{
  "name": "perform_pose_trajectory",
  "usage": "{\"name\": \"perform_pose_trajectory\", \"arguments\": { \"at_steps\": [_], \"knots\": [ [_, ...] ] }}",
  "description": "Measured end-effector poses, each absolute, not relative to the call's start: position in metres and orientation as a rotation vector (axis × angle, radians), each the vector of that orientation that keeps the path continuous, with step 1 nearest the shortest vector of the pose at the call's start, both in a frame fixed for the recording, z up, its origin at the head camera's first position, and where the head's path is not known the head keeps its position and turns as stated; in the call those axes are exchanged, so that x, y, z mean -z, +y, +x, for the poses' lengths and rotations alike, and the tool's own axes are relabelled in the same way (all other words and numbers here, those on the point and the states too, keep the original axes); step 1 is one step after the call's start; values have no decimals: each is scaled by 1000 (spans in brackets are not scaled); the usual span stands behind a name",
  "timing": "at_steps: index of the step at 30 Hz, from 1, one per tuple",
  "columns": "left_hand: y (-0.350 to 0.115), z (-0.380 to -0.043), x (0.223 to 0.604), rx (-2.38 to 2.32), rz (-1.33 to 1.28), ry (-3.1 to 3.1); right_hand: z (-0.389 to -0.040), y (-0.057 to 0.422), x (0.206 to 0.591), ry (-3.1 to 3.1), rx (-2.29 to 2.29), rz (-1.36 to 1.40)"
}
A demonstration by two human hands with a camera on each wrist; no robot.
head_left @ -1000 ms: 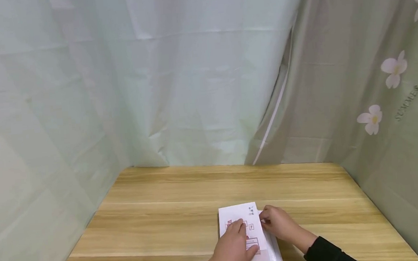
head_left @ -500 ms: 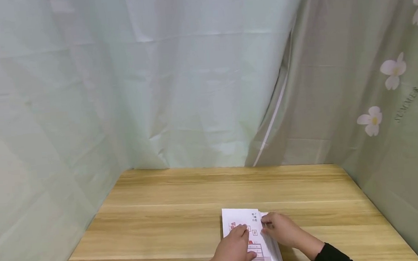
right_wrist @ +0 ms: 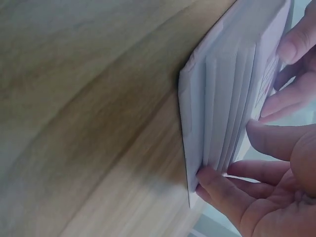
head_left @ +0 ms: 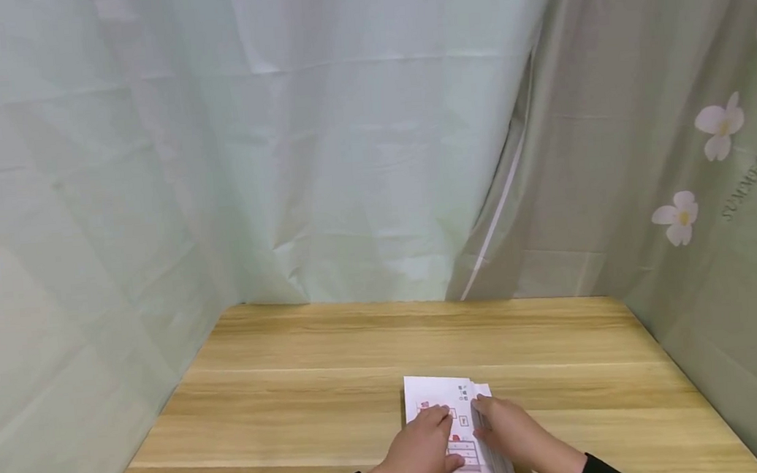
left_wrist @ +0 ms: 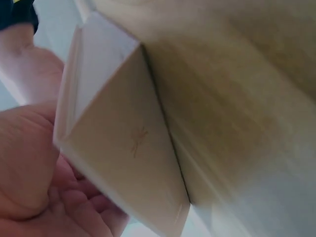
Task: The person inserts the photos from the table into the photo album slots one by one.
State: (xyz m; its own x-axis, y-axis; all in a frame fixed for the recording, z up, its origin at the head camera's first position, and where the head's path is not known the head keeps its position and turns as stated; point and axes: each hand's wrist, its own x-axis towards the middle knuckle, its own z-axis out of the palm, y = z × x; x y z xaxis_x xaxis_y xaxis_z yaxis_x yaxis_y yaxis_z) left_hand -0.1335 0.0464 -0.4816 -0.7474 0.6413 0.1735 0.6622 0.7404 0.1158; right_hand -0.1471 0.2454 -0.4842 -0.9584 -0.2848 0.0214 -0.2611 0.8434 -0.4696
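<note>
A thick white book-shaped case (head_left: 437, 388) lies on the table, with small red drawings and dark characters on its front cover. My left hand (head_left: 416, 445) rests on that cover, fingers extended. A small plant motif marks the plain side (left_wrist: 140, 136) in the left wrist view. Several white layers (right_wrist: 229, 94) show between the covers along the open side in the right wrist view. There my right hand (right_wrist: 276, 182) holds the edge, its thumb at the front cover and a fingertip low against the bottom cover.
The wood-grain table (head_left: 284, 390) spreads around the case. Pale green curtains (head_left: 360, 157) enclose it at the back and sides, with white flowers (head_left: 677, 219) printed on the right one. Dark sleeves (head_left: 602, 468) cover the forearms.
The front cover has straightened and shifted slightly right, now nearly in line with the bottom cover. My right hand has spread along the open edge. The left hand stays on top.
</note>
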Motion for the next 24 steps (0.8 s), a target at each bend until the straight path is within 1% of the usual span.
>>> {"name": "perform_pose_trajectory", "arguments": {
  "at_steps": [4, 10, 13, 17, 24],
  "knots": [
    [37, -136, 480, 380, -1042, -2836, -147, 245, 484, 2948, 758, -414],
    [17, -134, 479, 697, -809, -2888, -144, 246, 482, 2924, 787, -327],
    [10, -135, 480, 850, -736, -2892, -143, 246, 482, 2930, 788, -303],
    [7, -136, 482, 957, -731, -2871, -143, 247, 481, 2942, 789, -283],
    [6, -138, 483, 961, -702, -2880, -147, 245, 485, 2955, 780, -290]
  ]
}}
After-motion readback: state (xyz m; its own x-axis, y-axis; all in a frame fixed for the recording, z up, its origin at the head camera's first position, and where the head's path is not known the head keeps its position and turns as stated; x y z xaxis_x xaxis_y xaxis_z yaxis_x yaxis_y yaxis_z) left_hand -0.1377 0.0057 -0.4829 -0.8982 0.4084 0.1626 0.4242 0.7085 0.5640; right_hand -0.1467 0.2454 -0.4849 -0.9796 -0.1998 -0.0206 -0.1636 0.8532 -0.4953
